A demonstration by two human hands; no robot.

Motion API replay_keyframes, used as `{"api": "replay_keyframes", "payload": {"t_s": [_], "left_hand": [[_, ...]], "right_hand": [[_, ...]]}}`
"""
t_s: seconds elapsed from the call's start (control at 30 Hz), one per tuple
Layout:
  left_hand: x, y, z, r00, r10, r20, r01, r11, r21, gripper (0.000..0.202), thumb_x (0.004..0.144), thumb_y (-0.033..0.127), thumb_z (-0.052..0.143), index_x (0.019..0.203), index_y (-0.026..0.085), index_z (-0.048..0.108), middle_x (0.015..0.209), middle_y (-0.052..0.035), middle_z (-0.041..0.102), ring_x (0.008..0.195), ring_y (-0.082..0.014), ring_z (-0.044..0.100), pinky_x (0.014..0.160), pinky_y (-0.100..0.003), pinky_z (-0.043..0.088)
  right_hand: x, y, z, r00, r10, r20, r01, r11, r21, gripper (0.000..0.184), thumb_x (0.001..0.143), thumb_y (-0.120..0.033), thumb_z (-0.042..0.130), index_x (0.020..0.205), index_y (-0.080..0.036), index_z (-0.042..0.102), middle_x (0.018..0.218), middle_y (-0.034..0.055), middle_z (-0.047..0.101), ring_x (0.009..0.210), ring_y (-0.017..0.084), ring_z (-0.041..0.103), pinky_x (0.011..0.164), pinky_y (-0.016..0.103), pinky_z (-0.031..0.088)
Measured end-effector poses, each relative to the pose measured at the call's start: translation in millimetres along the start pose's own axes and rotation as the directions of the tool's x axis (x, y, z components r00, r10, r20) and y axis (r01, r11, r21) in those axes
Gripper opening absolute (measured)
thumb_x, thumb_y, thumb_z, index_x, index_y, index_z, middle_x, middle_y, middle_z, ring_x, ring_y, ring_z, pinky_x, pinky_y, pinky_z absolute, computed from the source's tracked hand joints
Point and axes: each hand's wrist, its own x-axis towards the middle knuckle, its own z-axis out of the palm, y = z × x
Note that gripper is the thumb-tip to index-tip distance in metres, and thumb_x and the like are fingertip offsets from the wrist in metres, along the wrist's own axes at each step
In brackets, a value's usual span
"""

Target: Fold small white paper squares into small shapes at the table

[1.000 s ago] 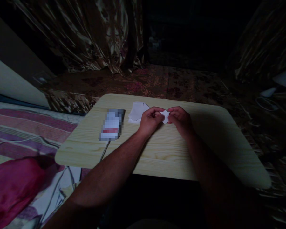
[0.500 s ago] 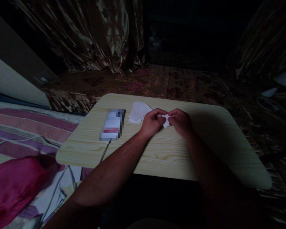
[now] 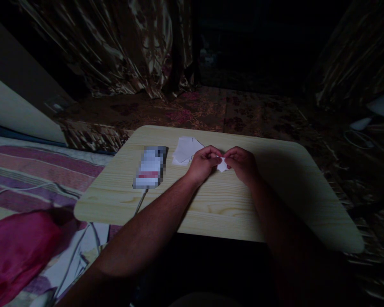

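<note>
A small white folded paper piece [image 3: 222, 165] sits between my two hands over the light wooden table [image 3: 284, 196]. My left hand [image 3: 203, 164] pinches its left side with curled fingers. My right hand [image 3: 241, 163] pinches its right side, thumb and fingers pressed together. Most of the paper is hidden by my fingertips. A small stack of white paper sheets [image 3: 185, 149] lies just behind my left hand.
A phone [image 3: 149, 167] with a cable lies on the table's left part. Striped bedding [image 3: 25, 170] and a pink cloth [image 3: 16, 251] lie at the left. Dark patterned fabric [image 3: 211, 108] spreads behind the table, shiny curtains [image 3: 115, 42] above it.
My hands have closed in on the paper piece and pressed it smaller; less of it shows now. Both hands stay in nearly the same spot.
</note>
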Motion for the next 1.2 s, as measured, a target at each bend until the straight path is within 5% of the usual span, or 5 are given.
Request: {"api": "replay_keyframes", "payload": {"t_s": [0.6, 0.87, 1.07, 1.2], "left_hand": [[0.6, 2.6, -0.4, 0.989, -0.141, 0.046, 0.146, 0.976, -0.164, 0.025, 0.061, 0.023, 0.079, 0.08, 0.014, 0.066, 0.064, -0.0008, 0.064, 0.054, -0.0088, 0.054, 0.053, -0.022, 0.039], [-2.1, 5.7, 3.1, 0.994, -0.11, 0.026, 0.112, 0.982, -0.153, 0.031, 0.062, 0.024, 0.08, 0.084, 0.016, 0.06, 0.064, 0.0019, 0.061, 0.054, -0.0088, 0.055, 0.052, -0.021, 0.039], [0.9, 4.5, 2.6, 0.991, -0.121, -0.057, 0.112, 0.984, -0.141, 0.036, 0.06, 0.023, 0.08, 0.09, 0.015, 0.061, 0.064, 0.002, 0.061, 0.054, -0.0098, 0.056, 0.052, -0.023, 0.042], [1.6, 2.9, 2.4, 0.994, -0.071, -0.078, 0.063, 0.993, -0.103, 0.032, 0.061, 0.021, 0.078, 0.088, 0.015, 0.063, 0.064, 0.0021, 0.061, 0.053, -0.008, 0.054, 0.053, -0.022, 0.041]], "right_hand": [[-2.6, -7.2, -7.2, 1.0, -0.014, -0.003, 0.014, 0.999, -0.032, 0.009, 0.073, -0.026, 0.063, 0.078, -0.02, 0.069, 0.06, -0.0021, 0.063, 0.058, 0.014, 0.058, 0.057, 0.026, 0.045], [-2.6, -5.6, -6.3, 0.999, -0.041, 0.034, 0.042, 0.999, -0.027, 0.01, 0.075, -0.024, 0.059, 0.079, -0.02, 0.067, 0.059, -0.0019, 0.063, 0.058, 0.014, 0.059, 0.058, 0.027, 0.046], [-1.7, -10.2, -3.6, 0.999, 0.023, 0.038, -0.026, 0.998, 0.065, 0.032, 0.071, -0.026, 0.062, 0.102, -0.02, 0.061, 0.065, -0.0026, 0.064, 0.061, 0.015, 0.061, 0.062, 0.03, 0.051], [0.9, -7.0, -2.5, 0.997, 0.082, 0.002, -0.082, 0.992, 0.099, 0.031, 0.069, -0.027, 0.063, 0.099, -0.017, 0.062, 0.065, -0.0008, 0.066, 0.06, 0.016, 0.062, 0.061, 0.029, 0.051]]}}
